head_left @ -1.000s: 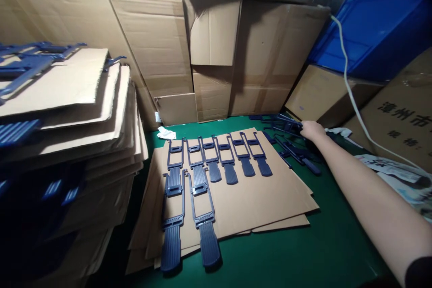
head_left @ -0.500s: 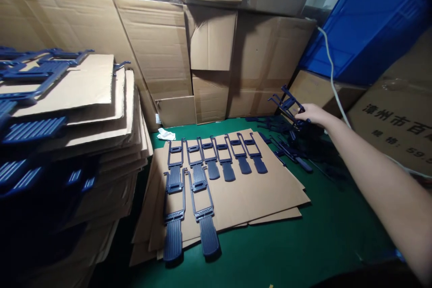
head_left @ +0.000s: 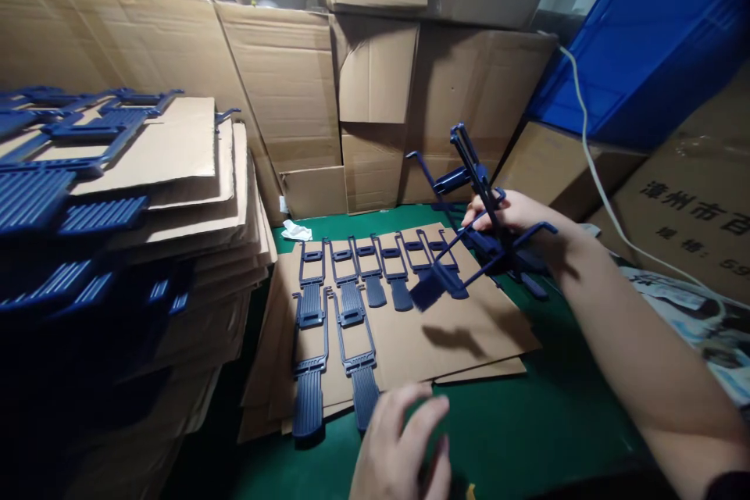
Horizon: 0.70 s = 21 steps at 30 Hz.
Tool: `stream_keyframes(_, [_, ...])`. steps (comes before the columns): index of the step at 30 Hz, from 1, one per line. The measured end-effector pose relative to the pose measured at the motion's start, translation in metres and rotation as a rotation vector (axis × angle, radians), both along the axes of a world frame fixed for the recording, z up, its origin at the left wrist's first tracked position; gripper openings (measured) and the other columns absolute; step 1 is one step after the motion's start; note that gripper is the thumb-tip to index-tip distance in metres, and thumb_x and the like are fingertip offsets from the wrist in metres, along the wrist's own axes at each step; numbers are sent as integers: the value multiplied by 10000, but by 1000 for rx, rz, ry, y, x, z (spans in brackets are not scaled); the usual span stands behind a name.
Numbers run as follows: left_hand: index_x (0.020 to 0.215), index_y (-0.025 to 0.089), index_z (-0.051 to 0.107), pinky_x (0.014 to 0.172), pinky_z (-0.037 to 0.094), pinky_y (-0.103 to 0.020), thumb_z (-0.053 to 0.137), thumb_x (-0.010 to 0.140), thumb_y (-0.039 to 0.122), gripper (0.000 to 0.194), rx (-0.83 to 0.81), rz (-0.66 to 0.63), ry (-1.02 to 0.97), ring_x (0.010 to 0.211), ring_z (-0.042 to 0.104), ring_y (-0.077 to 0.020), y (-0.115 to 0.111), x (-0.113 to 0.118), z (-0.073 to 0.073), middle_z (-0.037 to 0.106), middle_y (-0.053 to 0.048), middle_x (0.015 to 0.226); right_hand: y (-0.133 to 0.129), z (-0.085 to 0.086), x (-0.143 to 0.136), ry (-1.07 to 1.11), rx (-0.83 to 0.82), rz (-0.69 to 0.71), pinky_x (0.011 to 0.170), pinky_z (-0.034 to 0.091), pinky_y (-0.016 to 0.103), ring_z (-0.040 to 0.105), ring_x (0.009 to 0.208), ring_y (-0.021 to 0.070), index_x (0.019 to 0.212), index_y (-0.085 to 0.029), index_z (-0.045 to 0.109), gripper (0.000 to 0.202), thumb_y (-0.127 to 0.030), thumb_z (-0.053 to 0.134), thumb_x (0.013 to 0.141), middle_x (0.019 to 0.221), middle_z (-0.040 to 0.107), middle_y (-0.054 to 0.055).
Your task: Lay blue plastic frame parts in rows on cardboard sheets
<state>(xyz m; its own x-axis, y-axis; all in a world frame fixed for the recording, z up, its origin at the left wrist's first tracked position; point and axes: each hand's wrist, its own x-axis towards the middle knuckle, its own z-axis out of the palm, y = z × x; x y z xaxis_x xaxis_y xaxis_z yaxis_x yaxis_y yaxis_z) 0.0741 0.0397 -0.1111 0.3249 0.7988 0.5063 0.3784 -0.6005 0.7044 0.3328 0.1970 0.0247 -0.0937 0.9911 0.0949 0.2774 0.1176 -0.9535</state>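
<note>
1. Head view, nearest: left hand (head_left: 401, 445) is seen low, fingers spread, nothing held.
2. Cardboard sheet (head_left: 433, 336) is laid on green table (head_left: 527, 422), with navy plastic frames (head_left: 351, 297) set in rows.
3. Right hand (head_left: 509, 212) is closed around a bundle of frames (head_left: 474, 211), raised above the sheet's far corner.

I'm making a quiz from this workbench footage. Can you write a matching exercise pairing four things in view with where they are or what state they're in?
Things:
1. right hand
2. left hand
3. blue crate
4. white rag

Places or states:
A. on the green mat by the boxes
B. open, at the bottom edge
C. top right, on cartons
D. holding blue plastic parts in the air

Pairs: 1-D, 2-B, 3-C, 4-A
</note>
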Motion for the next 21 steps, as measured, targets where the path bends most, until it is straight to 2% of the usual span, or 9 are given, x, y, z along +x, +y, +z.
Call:
stream_keyframes(2, [1210,256,496,944,352,-451,545,778,200,438,140,133,129,1148,401,-298,13,9,13,442,-117,1259,-14,-12,-20,143,-56,147,605,446,251,552,684,157,583,-168,421,297,-169,697,473,707,595,25])
stream_keyframes(3, [1269,274,437,959,318,-494,558,770,211,517,146,165,186,1183,358,-322,19,13,17,383,-112,1318,-20,-21,-29,231,-95,211,606,449,255,553,685,158,586,-172,405,319,-163,701,468,694,589,18])
stream_keyframes(5, [1331,312,347,926,335,-516,500,792,180,576,27,145,251,1161,381,-333,27,16,20,358,-106,1337,-29,-41,-41,406,-179,293,638,457,263,558,693,155,600,-176,386,349,-156,709,469,671,576,2])
stream_keyframes(8, [1317,324,378,841,412,-457,405,798,135,553,-297,12,177,1050,480,-316,28,15,12,419,-113,1273,-35,-75,-46,533,-298,296,601,449,237,550,643,126,614,-173,382,377,-188,739,494,684,578,1])
stream_keyframes(12, [1292,269,428,830,440,-355,430,828,233,466,-672,-148,-232,970,529,-241,13,14,-7,472,-103,1213,-30,-112,-34,572,-394,223,534,441,205,537,590,105,655,-156,463,353,-304,765,550,698,578,16])
stream_keyframes(15, [1352,249,302,705,484,-271,414,877,338,496,-1093,-256,-625,848,585,-173,2,18,-20,492,-120,1205,-25,-130,-18,573,-455,23,476,448,200,537,541,106,688,-151,511,308,-371,721,634,638,554,11])
stream_keyframes(17, [1390,275,148,648,495,-249,466,865,390,624,-1307,-246,-814,864,603,-188,-2,21,-26,502,-140,1204,-23,-138,-7,619,-512,-68,413,434,191,521,497,100,699,-159,507,271,-345,700,662,610,530,0])
stream_keyframes(19, [1390,322,13,602,509,-251,519,838,422,756,-1404,-189,-931,906,606,-227,-2,24,-30,506,-152,1204,-21,-143,3,729,-524,-102,381,426,169,507,484,84,709,-169,493,245,-292,698,659,623,518,-14])
stream_keyframes(21, [1375,369,-40,561,523,-268,527,829,443,791,-1457,-134,-995,914,608,-254,0,26,-30,499,-152,1215,-18,-148,12,848,-515,-121,373,427,145,490,473,63,709,-179,470,245,-250,696,650,642,510,-30])
